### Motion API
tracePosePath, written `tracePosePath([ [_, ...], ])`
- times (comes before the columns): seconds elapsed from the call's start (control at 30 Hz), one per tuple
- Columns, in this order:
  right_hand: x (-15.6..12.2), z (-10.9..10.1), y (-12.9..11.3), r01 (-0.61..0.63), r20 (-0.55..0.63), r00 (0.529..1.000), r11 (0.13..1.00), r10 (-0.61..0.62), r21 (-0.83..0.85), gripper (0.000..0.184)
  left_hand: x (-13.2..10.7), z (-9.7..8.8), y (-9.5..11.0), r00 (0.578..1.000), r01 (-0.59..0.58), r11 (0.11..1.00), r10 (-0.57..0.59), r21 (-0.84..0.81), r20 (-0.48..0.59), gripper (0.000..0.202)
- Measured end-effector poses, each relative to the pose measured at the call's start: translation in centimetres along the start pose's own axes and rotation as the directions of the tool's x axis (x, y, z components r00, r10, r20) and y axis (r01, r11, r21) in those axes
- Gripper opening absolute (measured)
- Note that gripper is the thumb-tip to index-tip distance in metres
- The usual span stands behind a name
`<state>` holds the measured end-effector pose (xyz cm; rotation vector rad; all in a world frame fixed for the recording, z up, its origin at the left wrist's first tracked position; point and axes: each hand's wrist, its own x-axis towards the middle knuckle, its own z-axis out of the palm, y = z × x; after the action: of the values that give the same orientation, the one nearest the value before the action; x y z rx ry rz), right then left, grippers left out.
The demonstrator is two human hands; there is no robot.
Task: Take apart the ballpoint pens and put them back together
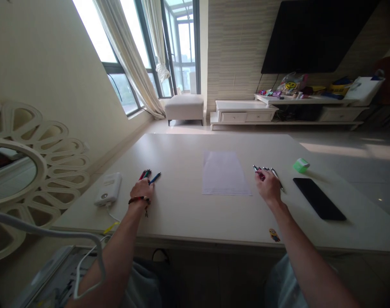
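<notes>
Blue pen [156,178] leans right, toward the far edge

Toward the worktop's [182,214] left edge, your left hand [142,189] curls over it and a far-pointing red pen [141,174] and green pen [146,173]. Right of the sheet [226,175], your curled right hand [269,186] partly covers more pens [255,168]; you cannot tell whether either hand grips. Beside it, a silver pen [275,173] slants rightward toward the near edge.

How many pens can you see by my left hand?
3 that I can make out: a red pen and a green pen just beyond your left hand, and a blue pen angled out to its right. The hand may hide others.
</notes>
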<state>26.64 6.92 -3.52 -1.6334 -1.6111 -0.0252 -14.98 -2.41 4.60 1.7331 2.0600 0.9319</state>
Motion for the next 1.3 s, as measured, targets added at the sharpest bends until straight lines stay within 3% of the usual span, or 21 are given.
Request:
tracePosePath([
  [0.13, -0.9, 0.0, -2.7, -0.007, -0.011, 1.0, 0.991, 0.009, 0.132, 0.03, 1.9, 0.8, -1.2, 0.986, 0.164, 0.983, -0.167, -0.081, -0.02, 0.019],
  [0.23, -2.7, 0.4, -5.7, -0.113, 0.179, 0.983, 0.907, 0.042, 0.405, 0.038, 2.5, 3.0, 0.5, 0.977, 0.213, 0.956, -0.204, -0.202, 0.064, 0.021],
  [0.27, -3.5, 0.5, -6.9, -0.226, 0.337, 0.94, 0.833, 0.051, 0.504, 0.043, 2.2, 3.9, 1.6, 0.974, 0.22, 0.941, -0.198, -0.258, 0.107, 0.022],
  [0.3, -4.2, 0.6, -8.0, -0.372, 0.508, 0.86, 0.731, 0.039, 0.573, 0.05, 1.8, 4.9, 2.8, 0.972, 0.221, 0.921, -0.18, -0.322, 0.152, 0.023],
  [0.33, -5.0, 0.6, -9.1, -0.528, 0.664, 0.748, 0.612, 0.007, 0.588, 0.057, 1.1, 5.8, 4.1, 0.966, 0.227, 0.887, -0.153, -0.401, 0.207, 0.025],
  [0.4, -6.1, 0.5, -10.9, -0.73, 0.828, 0.552, 0.422, -0.099, 0.538, 0.063, -0.5, 7.6, 6.5, 0.926, 0.299, 0.708, -0.055, -0.64, 0.373, 0.028],
  [0.47, -6.6, -0.1, -11.9, -0.814, 0.865, 0.46, 0.295, -0.198, 0.5, 0.061, -2.0, 9.0, 8.3, 0.871, 0.364, 0.59, 0.058, -0.72, 0.488, 0.034],
  [0.53, -6.6, -0.9, -12.0, -0.844, 0.861, 0.417, 0.229, -0.291, 0.486, 0.05, -2.8, 9.9, 9.3, 0.836, 0.36, 0.61, 0.125, -0.706, 0.535, 0.041],
  [0.57, -6.4, -1.3, -11.9, -0.85, 0.855, 0.401, 0.214, -0.329, 0.481, 0.045, -2.9, 10.2, 9.5, 0.847, 0.32, 0.646, 0.133, -0.693, 0.515, 0.047],
  [0.67, -5.9, -2.3, -10.8, -0.857, 0.85, 0.369, 0.217, -0.377, 0.468, 0.037, -2.9, 10.3, 9.7, 0.95, -0.008, 0.808, 0.19, -0.589, 0.248, 0.066],
  [0.7, -5.7, -2.5, -10.4, -0.856, 0.853, 0.367, 0.225, -0.372, 0.466, 0.038, -2.9, 10.1, 9.8, 0.952, -0.174, 0.857, 0.272, -0.485, 0.14, 0.067],
  [0.73, -5.7, -2.6, -10.0, -0.854, 0.856, 0.36, 0.239, -0.37, 0.463, 0.038, -2.9, 9.9, 9.8, 0.916, -0.344, 0.873, 0.393, -0.345, 0.081, 0.063],
  [0.77, -5.7, -2.7, -9.7, -0.85, 0.86, 0.347, 0.263, -0.373, 0.457, 0.039, -3.0, 9.7, 9.9, 0.849, -0.497, 0.845, 0.521, -0.195, 0.091, 0.052],
  [0.83, -6.1, -2.9, -9.4, -0.817, 0.863, 0.343, 0.337, -0.37, 0.469, 0.038, -3.4, 9.5, 10.1, 0.697, -0.7, 0.714, 0.674, 0.027, 0.243, 0.024],
  [0.9, -6.7, -3.1, -9.5, -0.697, 0.836, 0.441, 0.463, -0.326, 0.548, 0.036, -3.8, 9.6, 10.2, 0.62, -0.77, 0.626, 0.684, 0.129, 0.384, 0.02],
  [1.0, -7.7, -3.6, -10.1, -0.328, 0.649, 0.715, 0.695, -0.26, 0.64, 0.03, -4.1, 10.0, 10.3, 0.625, -0.762, 0.622, 0.633, 0.181, 0.458, 0.023],
  [1.03, -8.0, -3.8, -10.2, -0.223, 0.58, 0.771, 0.743, -0.262, 0.631, 0.026, -4.2, 10.1, 10.3, 0.627, -0.757, 0.628, 0.622, 0.179, 0.469, 0.024],
  [1.1, -8.4, -3.9, -10.3, -0.147, 0.522, 0.812, 0.773, -0.263, 0.617, 0.021, -4.2, 10.1, 10.1, 0.626, -0.753, 0.634, 0.61, 0.174, 0.486, 0.025],
  [1.17, -8.4, -3.8, -10.1, -0.263, 0.597, 0.765, 0.73, -0.241, 0.631, 0.028, -4.4, 10.1, 10.0, 0.619, -0.761, 0.622, 0.616, 0.181, 0.486, 0.024],
  [1.2, -8.3, -3.6, -9.8, -0.376, 0.672, 0.705, 0.682, -0.229, 0.627, 0.035, -4.5, 10.1, 10.0, 0.614, -0.77, 0.61, 0.627, 0.189, 0.479, 0.023],
  [1.3, -8.2, -3.1, -9.3, -0.701, 0.861, 0.44, 0.502, -0.256, 0.507, 0.048, -4.9, 10.0, 9.9, 0.591, -0.799, 0.558, 0.66, 0.223, 0.464, 0.02],
])
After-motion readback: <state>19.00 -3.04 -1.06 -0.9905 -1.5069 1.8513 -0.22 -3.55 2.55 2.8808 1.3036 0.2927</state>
